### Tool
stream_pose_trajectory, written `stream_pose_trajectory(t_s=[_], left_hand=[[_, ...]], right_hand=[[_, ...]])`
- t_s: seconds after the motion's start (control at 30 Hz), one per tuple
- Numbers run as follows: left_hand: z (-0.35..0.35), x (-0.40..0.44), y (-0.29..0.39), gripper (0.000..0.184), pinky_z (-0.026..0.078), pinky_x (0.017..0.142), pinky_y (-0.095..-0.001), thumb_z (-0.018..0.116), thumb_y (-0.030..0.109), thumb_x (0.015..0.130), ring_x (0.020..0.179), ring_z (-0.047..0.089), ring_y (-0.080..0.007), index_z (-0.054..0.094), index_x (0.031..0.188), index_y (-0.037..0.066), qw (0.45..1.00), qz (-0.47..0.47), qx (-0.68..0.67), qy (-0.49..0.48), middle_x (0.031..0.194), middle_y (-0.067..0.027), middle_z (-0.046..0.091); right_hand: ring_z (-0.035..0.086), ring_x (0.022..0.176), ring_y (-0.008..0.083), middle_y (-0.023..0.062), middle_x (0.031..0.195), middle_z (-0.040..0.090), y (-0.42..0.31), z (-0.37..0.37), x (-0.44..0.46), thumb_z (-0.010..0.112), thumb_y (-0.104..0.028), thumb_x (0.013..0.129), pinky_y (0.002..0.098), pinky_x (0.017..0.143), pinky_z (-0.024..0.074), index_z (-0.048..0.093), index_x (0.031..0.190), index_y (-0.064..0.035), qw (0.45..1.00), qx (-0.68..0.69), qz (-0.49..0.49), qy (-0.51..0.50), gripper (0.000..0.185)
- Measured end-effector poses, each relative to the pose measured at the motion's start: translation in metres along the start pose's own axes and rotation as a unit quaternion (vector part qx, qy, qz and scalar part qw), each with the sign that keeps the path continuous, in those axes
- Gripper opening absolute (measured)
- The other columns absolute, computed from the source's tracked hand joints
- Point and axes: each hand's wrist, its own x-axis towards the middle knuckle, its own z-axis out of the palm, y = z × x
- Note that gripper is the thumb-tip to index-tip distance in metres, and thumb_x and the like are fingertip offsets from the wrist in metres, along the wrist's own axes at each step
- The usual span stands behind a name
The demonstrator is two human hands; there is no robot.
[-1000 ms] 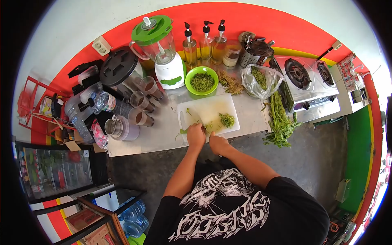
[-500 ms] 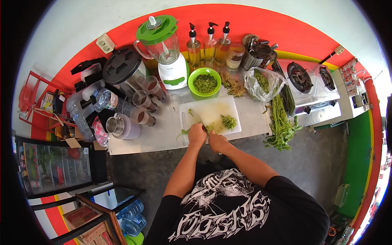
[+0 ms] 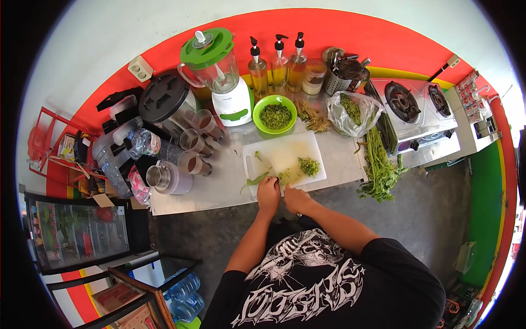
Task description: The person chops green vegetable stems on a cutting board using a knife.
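Note:
At the near edge of the white cutting board [image 3: 268, 148], my left hand [image 3: 268, 193] is closed around green leafy stalks [image 3: 255, 180], whose leaves stick out to its left. Close beside it, my right hand [image 3: 298, 200] is curled in a grip on what appears to be a knife, mostly hidden between the hands. Chopped greens [image 3: 309, 166] are heaped on the board's right side, with loose bits [image 3: 289, 175] nearer my fingers. Beyond the board, a green bowl [image 3: 257, 122] holds more chopped greens.
A leafy bunch [image 3: 378, 172] hangs over the counter's front edge, near a plastic bag [image 3: 367, 123] of greens. The gas stove [image 3: 422, 129] stands right. A blender [image 3: 229, 101] and pump bottles [image 3: 279, 71] line the back. Dark-filled cups [image 3: 194, 164] and a steel-topped container [image 3: 174, 181] stand left.
The camera view has shifted slightly, moving the counter a little down and right in the picture. Both hands stay together at the board's near edge, and more of the leaf shows beside my left hand.

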Motion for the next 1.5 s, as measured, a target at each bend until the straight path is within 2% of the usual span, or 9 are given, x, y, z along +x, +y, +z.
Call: stream_pose_trajectory(t_s=[0.2, 0.4, 0.53, 0.7, 0.8, 1.03, 1.23, 1.33, 1.5], left_hand=[[-0.014, 0.015, 0.013, 0.010, 0.052, 0.077, -0.0473, 0.064, 0.008, 0.085, 0.091, 0.063, -0.0377, 0.069, 0.093, 0.004, 0.986, -0.147, -0.074, -0.041, 0.102, -0.0138, 0.064], [-0.003, -0.001, 0.004, 0.013, 0.052, 0.080, -0.0452, 0.063, 0.007, 0.086, 0.095, 0.063, -0.0361, 0.068, 0.097, 0.004, 1.000, 0.002, 0.018, 0.014, 0.100, -0.0123, 0.063], [-0.006, -0.008, 0.002, 0.013, 0.051, 0.083, -0.0443, 0.062, 0.007, 0.087, 0.097, 0.062, -0.0356, 0.069, 0.097, 0.004, 0.999, 0.025, 0.005, 0.034, 0.101, -0.0121, 0.064], [-0.003, 0.004, -0.002, 0.015, 0.050, 0.076, -0.0455, 0.064, 0.003, 0.083, 0.087, 0.063, -0.0395, 0.067, 0.098, 0.003, 0.996, -0.076, -0.042, 0.007, 0.094, -0.0159, 0.064], [-0.005, 0.011, -0.003, 0.012, 0.050, 0.082, -0.0477, 0.063, 0.006, 0.086, 0.095, 0.061, -0.0396, 0.066, 0.097, 0.004, 0.994, -0.094, -0.041, -0.048, 0.099, -0.0153, 0.062], [-0.005, -0.003, -0.002, 0.012, 0.050, 0.080, -0.0466, 0.062, 0.003, 0.085, 0.092, 0.061, -0.0387, 0.065, 0.096, 0.002, 0.999, -0.024, -0.023, 0.014, 0.097, -0.0156, 0.062], [-0.005, -0.005, -0.021, 0.012, 0.053, 0.071, -0.0365, 0.065, 0.002, 0.086, 0.081, 0.065, -0.0298, 0.067, 0.097, 0.000, 0.981, 0.009, -0.192, 0.027, 0.091, -0.0127, 0.061], [-0.002, -0.003, -0.021, 0.010, 0.053, 0.070, -0.0348, 0.066, 0.002, 0.086, 0.081, 0.066, -0.0261, 0.066, 0.096, -0.001, 0.975, -0.049, -0.215, 0.001, 0.091, -0.0122, 0.061], [0.000, -0.002, -0.022, 0.010, 0.052, 0.068, -0.0364, 0.066, 0.002, 0.087, 0.077, 0.062, -0.0262, 0.065, 0.096, -0.001, 0.973, -0.073, -0.219, 0.015, 0.091, -0.0127, 0.060]], right_hand=[[0.070, 0.098, 0.0435, 0.0305, 0.101, 0.069, 0.005, -0.005, 0.009, 0.064, -0.012, 0.086, 0.0482, 0.088, 0.0556, 0.044, 0.118, 0.0080, 1.000, -0.011, -0.017, 0.010, 0.043], [0.070, 0.099, 0.0440, 0.0322, 0.101, 0.069, 0.003, 0.007, -0.002, 0.064, -0.015, 0.087, 0.0497, 0.087, 0.0554, 0.045, 0.116, 0.0076, 1.000, -0.011, -0.023, 0.011, 0.041], [0.069, 0.101, 0.0446, 0.0327, 0.103, 0.068, 0.004, -0.001, 0.002, 0.063, -0.014, 0.087, 0.0508, 0.087, 0.0552, 0.045, 0.118, 0.0083, 1.000, -0.006, -0.020, 0.001, 0.042], [0.069, 0.101, 0.0439, 0.0311, 0.105, 0.069, 0.001, 0.014, -0.001, 0.061, -0.013, 0.088, 0.0501, 0.088, 0.0552, 0.044, 0.119, 0.0085, 1.000, -0.010, -0.015, 0.017, 0.042], [0.069, 0.101, 0.0437, 0.0308, 0.105, 0.069, 0.004, 0.011, 0.006, 0.061, -0.013, 0.088, 0.0498, 0.088, 0.0553, 0.043, 0.123, 0.0097, 0.999, -0.021, -0.027, 0.018, 0.046], [0.069, 0.104, 0.0415, 0.0277, 0.106, 0.070, -0.002, 0.017, -0.002, 0.066, -0.013, 0.085, 0.0474, 0.089, 0.0557, 0.045, 0.120, 0.0065, 1.000, -0.017, -0.004, 0.020, 0.045], [0.069, 0.105, 0.0415, 0.0277, 0.105, 0.070, -0.009, -0.007, 0.000, 0.067, -0.015, 0.086, 0.0474, 0.089, 0.0557, 0.043, 0.122, 0.0068, 0.999, -0.022, 0.016, -0.023, 0.049], [0.068, 0.101, 0.0479, 0.0352, 0.105, 0.067, -0.012, 0.007, -0.010, 0.060, -0.012, 0.088, 0.0520, 0.089, 0.0543, 0.043, 0.118, 0.0083, 1.000, 0.005, 0.007, 0.018, 0.040], [0.068, 0.100, 0.0486, 0.0355, 0.104, 0.067, -0.012, 0.007, 0.005, 0.058, -0.012, 0.088, 0.0527, 0.089, 0.0539, 0.043, 0.118, 0.0092, 1.000, 0.006, 0.000, 0.012, 0.040]])
